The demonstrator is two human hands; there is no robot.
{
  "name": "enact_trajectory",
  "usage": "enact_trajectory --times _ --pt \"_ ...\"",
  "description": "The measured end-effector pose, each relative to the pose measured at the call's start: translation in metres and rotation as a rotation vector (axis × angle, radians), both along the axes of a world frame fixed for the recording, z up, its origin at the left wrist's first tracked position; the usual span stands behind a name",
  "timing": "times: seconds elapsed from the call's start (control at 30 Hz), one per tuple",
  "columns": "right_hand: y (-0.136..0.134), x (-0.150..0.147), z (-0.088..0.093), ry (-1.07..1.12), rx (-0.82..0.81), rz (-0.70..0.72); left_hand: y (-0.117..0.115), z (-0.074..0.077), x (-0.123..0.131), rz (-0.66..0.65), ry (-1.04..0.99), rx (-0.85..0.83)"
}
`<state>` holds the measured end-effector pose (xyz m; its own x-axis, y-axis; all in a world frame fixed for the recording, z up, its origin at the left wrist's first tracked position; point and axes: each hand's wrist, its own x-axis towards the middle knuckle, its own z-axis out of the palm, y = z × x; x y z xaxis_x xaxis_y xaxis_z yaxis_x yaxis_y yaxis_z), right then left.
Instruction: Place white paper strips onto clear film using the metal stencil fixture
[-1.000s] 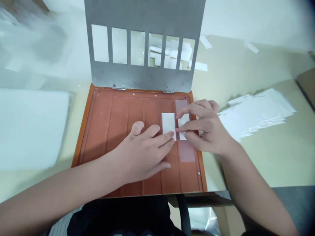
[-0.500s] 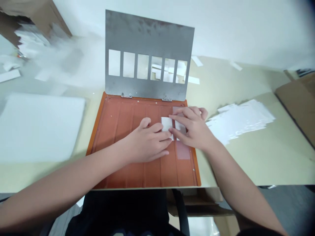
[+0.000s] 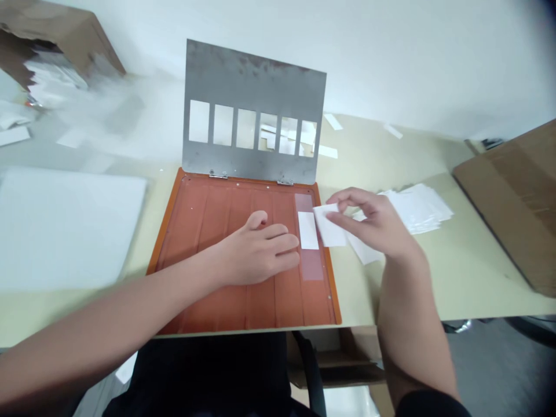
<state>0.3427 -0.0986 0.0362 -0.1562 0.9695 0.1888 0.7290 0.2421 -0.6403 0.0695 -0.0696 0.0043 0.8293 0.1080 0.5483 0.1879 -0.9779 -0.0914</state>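
Observation:
My right hand [image 3: 369, 220] pinches a white paper card [image 3: 330, 227] between thumb and fingers, above the right edge of an orange tray [image 3: 226, 313]. Beside it, a white rectangle [image 3: 308, 230] lies over a translucent pinkish strip [image 3: 313, 265] in the tray's rightmost column. My left hand [image 3: 260, 252] hovers over or rests on the tray's middle, thumb apart and fingers loosely bent, with nothing visible in it. A grey metal lid [image 3: 256, 75] with a row of rectangular windows stands raised on hinges at the tray's back edge.
Right of the tray lies a spread pile of white paper pieces [image 3: 419, 208], with a cardboard box [image 3: 512, 197] beyond. A white sheet or stack [image 3: 69, 226] lies on the left. Another cardboard box [image 3: 73, 35] with white material sits back left. Paper scraps [image 3: 333, 121] lie behind the lid.
My right hand has moved right, off the tray's inner area, taking a white card from beside my left hand. The left hand has barely moved. The view has shifted slightly.

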Motion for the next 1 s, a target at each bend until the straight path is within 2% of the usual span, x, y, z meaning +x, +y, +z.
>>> enact_trajectory --times 0.1,0.17,0.23,0.3,0.43,0.5,0.67,0.83,0.9,1.0 --pt "-0.009 0.033 0.006 -0.253 -0.17 -0.129 0.003 0.0 0.001 0.003 0.001 -0.016" --pt "-0.013 0.046 0.004 -0.467 -0.137 -0.276 0.004 0.0 0.001 0.002 0.011 -0.007" --pt "-0.014 0.047 0.002 -0.555 -0.027 -0.326 0.006 -0.001 0.001 -0.002 0.026 -0.006" --pt "-0.013 0.037 0.003 -0.472 0.055 -0.207 0.007 -0.001 0.001 -0.011 0.039 -0.025" --pt "-0.008 0.007 0.004 -0.246 0.099 0.18 0.008 -0.003 0.001 -0.015 0.085 -0.084" --pt "-0.006 -0.003 -0.002 -0.162 0.137 0.244 0.009 -0.003 0.0 -0.003 0.114 -0.118" --pt "-0.006 -0.004 -0.026 -0.197 0.159 0.22 0.017 0.009 0.0 0.093 0.22 -0.235" --pt "-0.007 0.0 -0.034 -0.208 0.128 0.215 0.03 0.028 0.014 0.257 0.385 -0.457" --pt "-0.006 0.0 -0.033 -0.196 0.11 0.209 0.034 0.029 0.021 0.293 0.386 -0.506" --pt "-0.006 -0.001 -0.031 -0.178 0.085 0.195 0.036 0.02 0.028 0.294 0.326 -0.539"
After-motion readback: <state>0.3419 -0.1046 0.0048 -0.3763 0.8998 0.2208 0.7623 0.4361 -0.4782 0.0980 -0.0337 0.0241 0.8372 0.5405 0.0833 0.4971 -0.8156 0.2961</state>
